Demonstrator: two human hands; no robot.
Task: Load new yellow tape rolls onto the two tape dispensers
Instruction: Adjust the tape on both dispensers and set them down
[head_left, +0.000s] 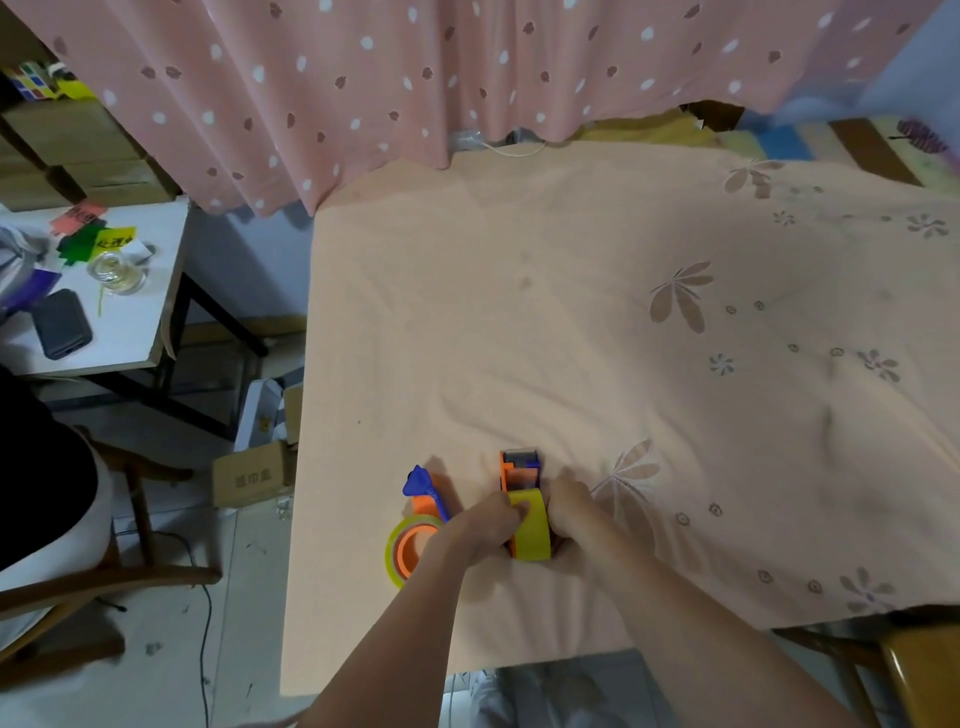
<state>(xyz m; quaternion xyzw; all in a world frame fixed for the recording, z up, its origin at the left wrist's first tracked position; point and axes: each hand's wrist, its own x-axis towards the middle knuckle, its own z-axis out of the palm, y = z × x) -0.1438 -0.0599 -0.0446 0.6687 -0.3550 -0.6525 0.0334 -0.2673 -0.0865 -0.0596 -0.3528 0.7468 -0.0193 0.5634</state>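
An orange and blue tape dispenser (519, 470) stands near the front of the peach-covered table (571, 312), with a yellow tape roll (535, 530) sitting in its rear part. My left hand (480, 525) presses on the roll's left side with fingers on its top. My right hand (574, 512) grips the roll and dispenser from the right. To the left lies a second dispenser (423, 491) on its side, orange with a blue handle, and a yellow roll (402, 551) is around its orange hub.
A pink dotted curtain (415, 93) hangs behind the table. At the left stands a white side table (130, 332) with a dark phone (61, 323) and a glass jar (115, 270). A wooden chair (130, 566) and a cardboard box (249, 478) are on the floor.
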